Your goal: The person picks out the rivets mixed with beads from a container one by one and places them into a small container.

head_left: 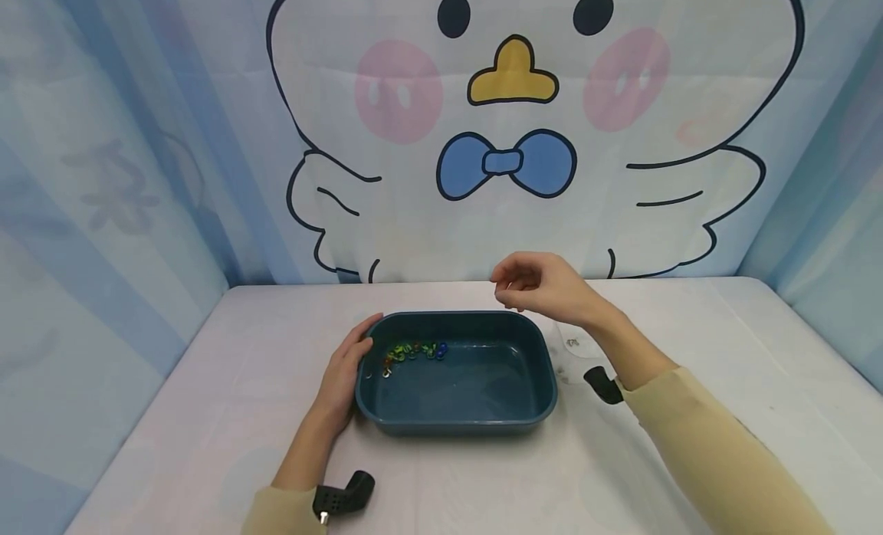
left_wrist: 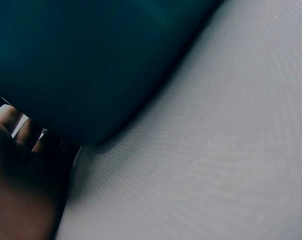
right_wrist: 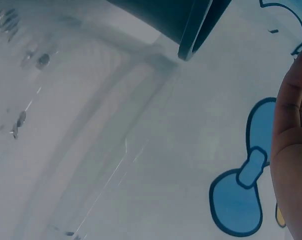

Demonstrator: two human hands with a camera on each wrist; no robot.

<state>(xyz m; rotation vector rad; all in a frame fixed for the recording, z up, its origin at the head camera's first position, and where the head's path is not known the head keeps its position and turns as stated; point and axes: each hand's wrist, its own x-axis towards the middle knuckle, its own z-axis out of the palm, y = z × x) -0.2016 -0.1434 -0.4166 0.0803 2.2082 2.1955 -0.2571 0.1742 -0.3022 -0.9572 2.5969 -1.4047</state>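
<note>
Gripping the glossy, round-cornered, dark teal basin (head_left: 455, 393) is your left hand (head_left: 341, 372). Your right hand (head_left: 545, 286) curls half-closed; I cannot tell whether it pinches anything.

Left hand (head_left: 338, 378) holds left end of a dark teal, rounded-rectangular plastic bin (head_left: 476, 393), thumb at rim. Small shiny green, amber and blue glassy beads (head_left: 398, 352) inside, bunched at the left-hand side. Right hand (head_left: 541, 286) raised just past bin's far right corner, fingers bent, thumb near index; can't tell if anything's pinched. Clear, rounded flat tray (head_left: 589, 349) with tiny bits under right forearm. White-covered table (head_left: 469, 481) beneath both hands.
</note>
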